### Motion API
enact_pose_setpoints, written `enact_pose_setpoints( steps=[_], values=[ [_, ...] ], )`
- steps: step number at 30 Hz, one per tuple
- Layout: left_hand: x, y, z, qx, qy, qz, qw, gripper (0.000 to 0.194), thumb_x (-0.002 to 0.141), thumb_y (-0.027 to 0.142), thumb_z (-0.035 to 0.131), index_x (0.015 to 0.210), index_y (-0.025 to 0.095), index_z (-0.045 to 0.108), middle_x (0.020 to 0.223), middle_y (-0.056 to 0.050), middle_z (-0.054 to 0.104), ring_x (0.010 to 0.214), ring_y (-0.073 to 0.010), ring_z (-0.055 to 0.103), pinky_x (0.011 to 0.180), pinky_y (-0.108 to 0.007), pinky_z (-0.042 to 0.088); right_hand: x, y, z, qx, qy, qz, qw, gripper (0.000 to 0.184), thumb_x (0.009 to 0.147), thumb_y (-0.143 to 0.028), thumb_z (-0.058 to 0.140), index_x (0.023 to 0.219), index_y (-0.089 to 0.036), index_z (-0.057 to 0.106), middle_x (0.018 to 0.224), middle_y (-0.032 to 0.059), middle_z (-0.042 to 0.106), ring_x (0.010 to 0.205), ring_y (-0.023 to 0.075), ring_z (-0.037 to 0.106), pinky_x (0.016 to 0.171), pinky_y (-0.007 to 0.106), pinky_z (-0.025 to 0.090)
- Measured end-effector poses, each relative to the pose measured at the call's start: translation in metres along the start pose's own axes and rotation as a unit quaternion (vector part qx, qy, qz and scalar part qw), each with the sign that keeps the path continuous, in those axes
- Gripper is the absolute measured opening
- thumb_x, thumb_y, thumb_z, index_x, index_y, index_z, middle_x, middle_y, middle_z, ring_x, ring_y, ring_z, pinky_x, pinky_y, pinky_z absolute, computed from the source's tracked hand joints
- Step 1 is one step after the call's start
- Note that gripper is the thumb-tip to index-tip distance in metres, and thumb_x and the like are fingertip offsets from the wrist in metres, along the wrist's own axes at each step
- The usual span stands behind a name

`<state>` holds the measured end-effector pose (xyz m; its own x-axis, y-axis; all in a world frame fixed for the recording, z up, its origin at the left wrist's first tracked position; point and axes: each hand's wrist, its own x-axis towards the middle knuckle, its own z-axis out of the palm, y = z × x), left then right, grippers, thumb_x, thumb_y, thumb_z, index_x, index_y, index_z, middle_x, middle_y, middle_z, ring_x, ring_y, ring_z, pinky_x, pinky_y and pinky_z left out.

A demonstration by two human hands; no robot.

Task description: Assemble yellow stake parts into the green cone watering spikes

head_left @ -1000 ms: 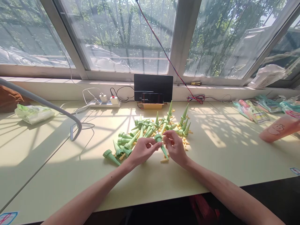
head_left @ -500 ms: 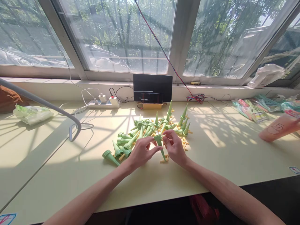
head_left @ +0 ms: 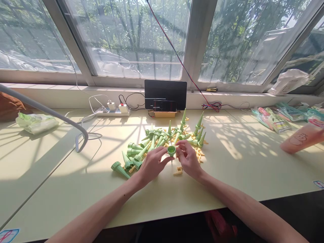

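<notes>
A green plastic plant watering spike [head_left: 171, 151] is held in my left hand [head_left: 155, 162], fingers closed around its side. Its round hollow opening faces me and the tip points down and away. My right hand [head_left: 188, 159] is pinched at the right side of the spike's collar; whatever sits between its fingertips is hidden. Just below the right hand, a small yellow plastic valve piece [head_left: 178, 171] lies on the table. Beyond both hands spreads a pile of green spikes [head_left: 157, 137], some fitted with yellow pieces. More loose yellow pieces [head_left: 200, 156] lie right of the right hand.
At the back stand a dark tablet [head_left: 164, 88] and a phone [head_left: 164, 105] on a small stand. A power strip [head_left: 112, 113] with cables is back left, near a grey metal bar [head_left: 50, 109]. A pink cup [head_left: 301, 136] and plastic packets [head_left: 275, 119] lie at right.
The spike has tilted in my hands, so its open end now faces me instead of its side. Both hands stay in nearly the same place.
</notes>
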<state>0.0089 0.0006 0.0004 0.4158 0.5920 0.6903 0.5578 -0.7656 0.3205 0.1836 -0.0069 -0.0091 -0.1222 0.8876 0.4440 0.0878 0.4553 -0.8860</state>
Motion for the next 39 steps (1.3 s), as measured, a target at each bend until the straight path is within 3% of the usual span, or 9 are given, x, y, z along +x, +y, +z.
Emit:
enact_pose_setpoints(
  steps=[5, 10, 14, 18, 23, 27, 31, 39],
  values=[
    [0.001, 0.003, 0.0, -0.005, 0.005, -0.013, 1.0, 0.012, 0.089, 0.029, 0.062, 0.086, 0.018, 0.063, 0.072, 0.001, 0.061, 0.052, -0.0073, 0.046, 0.051, -0.021, 0.036, 0.0, -0.001, 0.0, 0.013, -0.002, 0.007, 1.0, 0.014, 0.096, -0.035, 0.048, 0.103, -0.022, 0.048, 0.064, -0.005, 0.045, 0.054, 0.0104, 0.043, 0.049, 0.023, 0.037],
    [0.008, 0.012, -0.005, -0.07, -0.015, -0.126, 0.99, 0.017, 0.082, 0.03, 0.068, 0.077, 0.016, 0.059, 0.057, 0.005, 0.05, 0.046, -0.0064, 0.037, 0.046, -0.02, 0.029, 0.0, 0.001, 0.001, 0.026, 0.015, 0.023, 0.999, 0.014, 0.097, -0.036, 0.047, 0.102, -0.023, 0.048, 0.064, -0.0058, 0.043, 0.051, 0.0088, 0.038, 0.047, 0.022, 0.033],
    [0.013, 0.019, -0.009, -0.209, -0.072, -0.246, 0.944, 0.021, 0.085, 0.033, 0.062, 0.076, 0.015, 0.055, 0.07, 0.001, 0.06, 0.042, -0.0028, 0.028, 0.04, -0.02, 0.023, 0.0, 0.001, 0.001, 0.036, 0.017, 0.034, 0.999, 0.014, 0.097, -0.036, 0.048, 0.102, -0.023, 0.048, 0.065, -0.0057, 0.044, 0.052, 0.0089, 0.04, 0.047, 0.021, 0.035],
    [0.015, 0.019, -0.011, -0.284, -0.081, -0.311, 0.903, 0.021, 0.082, 0.034, 0.064, 0.087, 0.015, 0.055, 0.082, -0.002, 0.063, 0.043, -0.0017, 0.028, 0.039, -0.019, 0.024, 0.001, -0.003, 0.001, 0.045, 0.011, 0.042, 0.998, 0.015, 0.096, -0.035, 0.05, 0.104, -0.023, 0.048, 0.069, -0.0047, 0.046, 0.056, 0.0091, 0.045, 0.048, 0.02, 0.037],
    [0.016, 0.019, -0.01, -0.305, -0.074, -0.34, 0.886, 0.031, 0.079, 0.032, 0.067, 0.103, 0.016, 0.056, 0.084, -0.002, 0.062, 0.045, -0.0026, 0.035, 0.038, -0.018, 0.028, 0.001, -0.006, 0.001, 0.041, -0.008, 0.042, 0.998, 0.017, 0.094, -0.033, 0.054, 0.106, -0.024, 0.047, 0.073, -0.0051, 0.046, 0.051, 0.0066, 0.043, 0.045, 0.02, 0.034],
    [0.017, 0.02, -0.011, -0.318, -0.089, -0.35, 0.877, 0.023, 0.078, 0.03, 0.068, 0.088, 0.015, 0.053, 0.08, 0.0, 0.059, 0.045, -0.0018, 0.033, 0.038, -0.017, 0.026, -0.001, -0.005, 0.001, 0.045, -0.012, 0.041, 0.998, 0.017, 0.094, -0.032, 0.054, 0.107, -0.024, 0.047, 0.074, -0.0051, 0.046, 0.052, 0.0068, 0.044, 0.046, 0.02, 0.035],
    [0.019, 0.021, -0.013, -0.339, -0.099, -0.348, 0.869, 0.028, 0.077, 0.029, 0.068, 0.074, 0.016, 0.043, 0.07, 0.004, 0.052, 0.045, -0.0014, 0.03, 0.038, -0.017, 0.022, -0.001, -0.004, 0.002, 0.046, -0.015, 0.035, 0.998, 0.016, 0.093, -0.031, 0.054, 0.106, -0.024, 0.047, 0.073, -0.0051, 0.047, 0.054, 0.0076, 0.046, 0.049, 0.02, 0.037],
    [0.02, 0.015, -0.015, -0.344, -0.126, -0.382, 0.848, 0.031, 0.074, 0.032, 0.072, 0.07, 0.015, 0.046, 0.067, 0.003, 0.053, 0.048, -0.0034, 0.034, 0.04, -0.018, 0.022, -0.001, -0.005, 0.002, 0.027, -0.012, 0.01, 1.0, 0.015, 0.091, -0.028, 0.055, 0.104, -0.023, 0.047, 0.073, -0.0044, 0.05, 0.058, 0.0096, 0.051, 0.057, 0.024, 0.046]
  ],
)
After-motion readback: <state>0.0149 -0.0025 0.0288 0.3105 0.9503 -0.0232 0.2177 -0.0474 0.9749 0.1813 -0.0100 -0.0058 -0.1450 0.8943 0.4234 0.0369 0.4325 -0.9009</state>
